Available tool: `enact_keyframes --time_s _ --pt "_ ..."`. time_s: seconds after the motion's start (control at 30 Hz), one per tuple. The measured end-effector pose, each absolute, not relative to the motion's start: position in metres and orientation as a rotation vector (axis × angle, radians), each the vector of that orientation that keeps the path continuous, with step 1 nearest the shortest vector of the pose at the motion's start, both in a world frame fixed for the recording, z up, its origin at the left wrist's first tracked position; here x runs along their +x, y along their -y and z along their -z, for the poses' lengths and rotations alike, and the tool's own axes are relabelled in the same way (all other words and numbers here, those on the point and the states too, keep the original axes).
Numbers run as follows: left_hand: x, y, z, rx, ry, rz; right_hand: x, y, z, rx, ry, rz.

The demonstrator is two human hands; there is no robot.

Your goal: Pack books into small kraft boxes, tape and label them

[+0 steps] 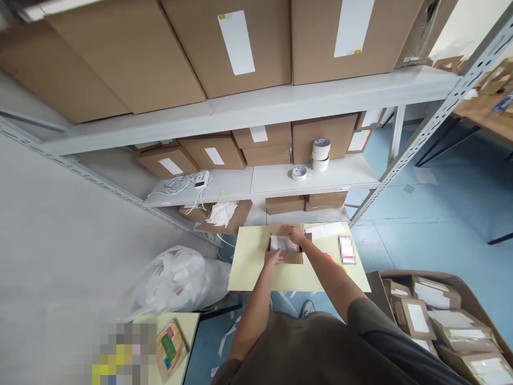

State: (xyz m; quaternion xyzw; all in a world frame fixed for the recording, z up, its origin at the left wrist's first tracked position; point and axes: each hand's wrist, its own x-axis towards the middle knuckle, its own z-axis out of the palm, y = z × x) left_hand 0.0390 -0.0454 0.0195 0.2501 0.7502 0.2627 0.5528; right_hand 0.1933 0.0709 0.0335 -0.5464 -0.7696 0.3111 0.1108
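A small open cardboard box [291,258] lies on the pale yellow table in front of me, its flaps spread. Inside it is a clear plastic-wrapped item [282,243], whose kind I cannot make out. My left hand [273,258] grips the box's near left edge, with the fingers reaching over the rim. At the far right of the box, my right hand [295,235] is closed with curled fingers; what it holds, if anything, is hidden. To the right of the box lie a white sheet [324,230], a partly covered red-orange item [329,258] and a blurred-out label [347,249].
Metal shelving [256,109] with large cartons rises beyond the table [248,272]. Tape rolls [299,172] and a power strip [202,179] sit on its middle shelf. A big carton [436,275] of packed boxes stands right, a white plastic bag [176,278] left.
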Motion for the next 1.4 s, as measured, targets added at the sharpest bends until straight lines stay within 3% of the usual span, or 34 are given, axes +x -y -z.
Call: enact_keyframes --time_s 0.23,0.43,0.57,0.67,0.9,1.03,1.4 --pt "0.001 0.062 -0.017 1.043 -1.979 -0.691 0.223 -0.043 -0.032 -1.58 2.144 -0.927" --pt "-0.024 0.068 0.002 1.613 -1.927 -0.292 0.283 -0.007 -0.006 -1.891 1.629 -0.896" --pt "-0.031 0.075 0.025 1.668 -1.897 -0.142 0.296 0.021 0.016 -2.034 1.393 -1.132" --pt "-0.038 0.082 0.041 1.698 -1.932 -0.198 0.277 0.035 0.027 -1.836 1.517 -1.285" --pt "-0.051 0.079 0.053 1.66 -1.886 -0.331 0.251 0.022 0.029 -1.556 1.968 -1.372" --pt "-0.054 0.066 0.047 1.663 -1.903 -0.398 0.262 0.012 0.025 -1.534 1.899 -1.422" --pt "-0.047 0.021 0.034 1.377 -2.06 -0.416 0.24 0.028 0.051 -1.822 1.15 -1.13"
